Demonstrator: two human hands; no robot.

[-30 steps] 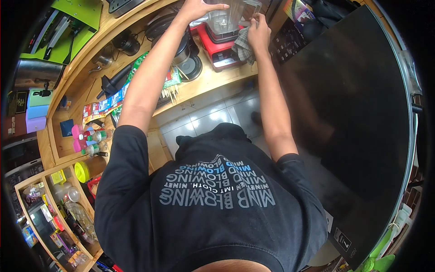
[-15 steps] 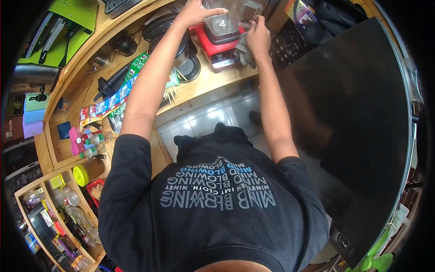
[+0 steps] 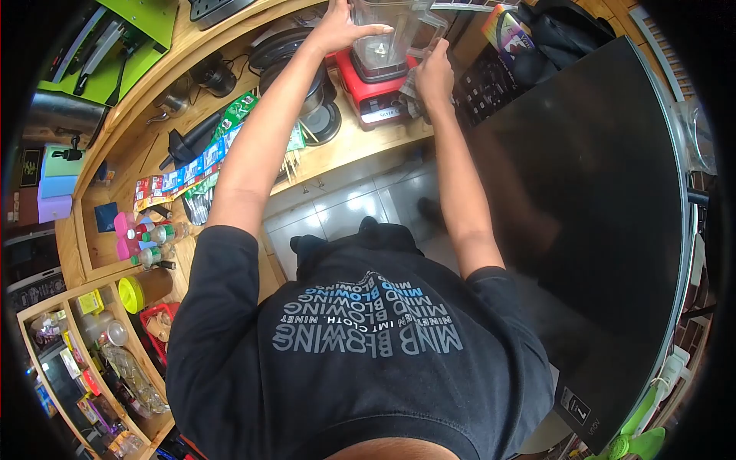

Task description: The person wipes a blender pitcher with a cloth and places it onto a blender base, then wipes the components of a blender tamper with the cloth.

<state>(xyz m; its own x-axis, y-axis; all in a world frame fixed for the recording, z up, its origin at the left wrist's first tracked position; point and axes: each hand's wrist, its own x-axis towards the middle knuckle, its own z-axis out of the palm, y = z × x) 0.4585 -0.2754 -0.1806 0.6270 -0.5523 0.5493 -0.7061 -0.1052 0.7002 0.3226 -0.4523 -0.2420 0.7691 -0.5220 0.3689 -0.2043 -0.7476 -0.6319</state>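
Note:
At the top of the head view, a clear blender jar (image 3: 383, 34) sits on a red blender base (image 3: 379, 90). My left hand (image 3: 337, 29) grips the jar's left side, its thumb stretched across the front and its other fingers partly hidden. On the opposite side, my right hand (image 3: 435, 70) is closed on a grey cloth (image 3: 410, 90), which hangs beside the right side of the base. The jar's handle (image 3: 431, 34) rises just above the right hand; whether the fingers touch it I cannot tell.
Left of the blender stands a black appliance (image 3: 320, 121) with a round base. Hanging sachets (image 3: 184, 175), small bottles (image 3: 162, 232) and a yellow-lidded jar (image 3: 138, 294) line the wooden counter (image 3: 345, 149). A large dark glossy panel (image 3: 583, 199) fills the right side.
The view has shifted slightly. My right hand and the cloth sit a little lower along the base's right side, with less cloth showing. My left hand stays at the jar.

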